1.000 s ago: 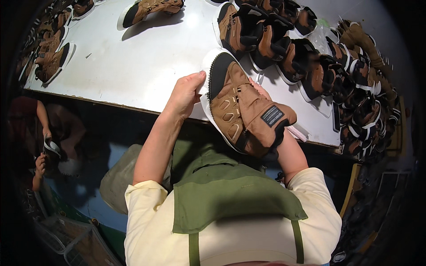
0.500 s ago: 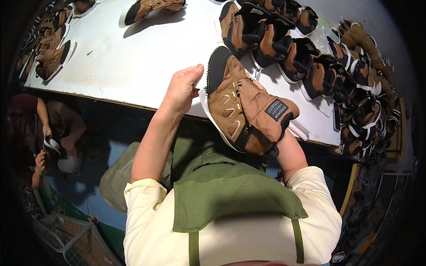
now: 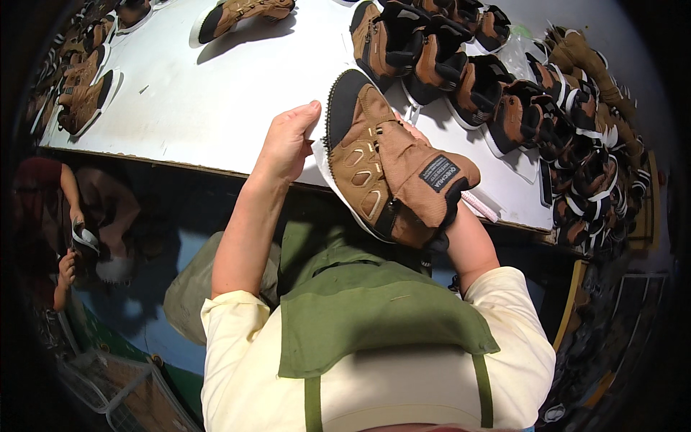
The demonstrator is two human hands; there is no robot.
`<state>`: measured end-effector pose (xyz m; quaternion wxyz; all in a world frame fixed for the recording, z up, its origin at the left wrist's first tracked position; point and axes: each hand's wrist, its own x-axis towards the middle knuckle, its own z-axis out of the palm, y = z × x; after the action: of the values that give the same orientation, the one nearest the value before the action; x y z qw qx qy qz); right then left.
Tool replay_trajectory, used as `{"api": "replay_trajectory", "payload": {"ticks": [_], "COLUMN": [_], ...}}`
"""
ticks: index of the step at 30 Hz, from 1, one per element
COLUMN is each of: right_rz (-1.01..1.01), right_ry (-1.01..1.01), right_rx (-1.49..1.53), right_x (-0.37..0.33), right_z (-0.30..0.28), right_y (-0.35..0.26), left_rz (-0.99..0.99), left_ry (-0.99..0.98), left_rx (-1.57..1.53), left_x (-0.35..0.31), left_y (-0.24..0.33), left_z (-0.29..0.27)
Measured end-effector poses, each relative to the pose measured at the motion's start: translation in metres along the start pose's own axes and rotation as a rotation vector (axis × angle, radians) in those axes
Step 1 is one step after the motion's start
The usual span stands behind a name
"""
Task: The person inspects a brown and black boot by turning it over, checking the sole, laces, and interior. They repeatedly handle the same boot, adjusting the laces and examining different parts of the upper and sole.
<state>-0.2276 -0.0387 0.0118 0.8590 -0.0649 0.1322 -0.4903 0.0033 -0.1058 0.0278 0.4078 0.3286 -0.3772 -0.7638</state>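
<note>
A brown high-top shoe (image 3: 362,164) with a black toe cap, a jagged toe edge, a white sole edge and a folded-out tongue is held tilted over the table's front edge. My right hand (image 3: 412,130) grips it from behind; only a little of its fingers shows past the shoe. Beside the shoe's sole side is my left hand (image 3: 289,142), its thumb raised and its fingers curled closed. Anything pinched in those fingers is too small or hidden to make out. Whether this hand touches the sole edge is unclear.
Several finished-looking brown and black shoes (image 3: 479,86) stand in rows at the right of the white table (image 3: 180,93). One shoe (image 3: 241,16) lies at the far side, others (image 3: 88,93) at the left. Another person's hands (image 3: 68,266) show at lower left. A wire basket (image 3: 119,389) stands below.
Both my hands and the shoe have shifted slightly left and up. The shoe is still held by the right hand, and its tilt is nearly the same.
</note>
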Motion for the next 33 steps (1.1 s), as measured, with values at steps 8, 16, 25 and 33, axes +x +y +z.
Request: {"api": "replay_trajectory", "payload": {"ticks": [8,16,25,33], "right_rz": [-0.034,-0.548,-0.613,-0.45], "right_ry": [0.048,0.328,0.305,0.351], "right_rx": [-0.095,-0.476,-0.725,-1.087], "right_x": [0.015,0.046,0.048,0.02], "right_z": [-0.006,-0.001,0.057,0.059], "right_y": [-0.009,-0.011,0.029,0.031], "left_rz": [0.054,0.109,-0.093,-0.056], "left_ry": [-0.012,0.02,-0.015,-0.082], "left_rx": [-0.146,-0.305,-0.457,-0.16], "left_x": [0.008,0.01,0.017,0.022], "left_y": [-0.012,-0.031,-0.014,-0.009], "left_z": [-0.009,-0.025,-0.027,-0.009]}}
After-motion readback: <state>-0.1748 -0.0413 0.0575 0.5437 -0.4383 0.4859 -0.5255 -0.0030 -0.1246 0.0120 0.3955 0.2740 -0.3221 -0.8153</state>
